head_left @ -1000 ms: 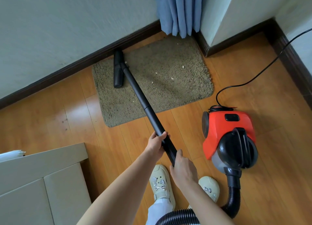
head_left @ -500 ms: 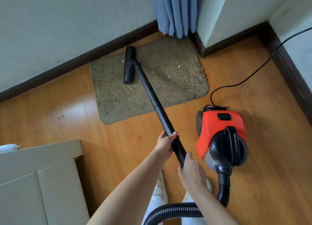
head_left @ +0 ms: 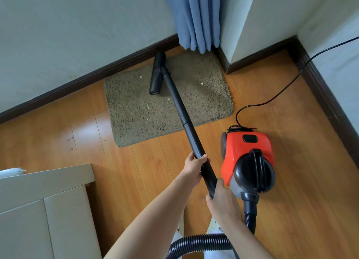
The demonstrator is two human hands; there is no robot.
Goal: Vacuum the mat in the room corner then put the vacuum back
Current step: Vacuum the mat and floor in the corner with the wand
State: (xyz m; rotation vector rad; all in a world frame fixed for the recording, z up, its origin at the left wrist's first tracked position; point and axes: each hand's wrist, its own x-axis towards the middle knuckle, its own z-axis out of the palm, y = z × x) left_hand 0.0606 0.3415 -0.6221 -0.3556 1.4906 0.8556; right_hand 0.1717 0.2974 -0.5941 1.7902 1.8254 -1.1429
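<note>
Both hands on wand (head_left: pixel 191 134): left hand (head_left: pixel 194 165) higher, fingers curled round it; right hand (head_left: pixel 221 198) lower, gripping near hose (head_left: pixel 200 241). Nozzle (head_left: pixel 157 74) on mat (head_left: pixel 167 101), at far edge by baseboard (head_left: pixel 77 82). Pale scraps scattered across mat. Red vacuum (head_left: pixel 246 157) on floor (head_left: pixel 291 181), just off mat's near right corner; cord (head_left: pixel 287 87) trailing toward right wall. Curtain (head_left: pixel 198 17) over mat's far right corner. Cabinet (head_left: pixel 46 210) at lower left.
</note>
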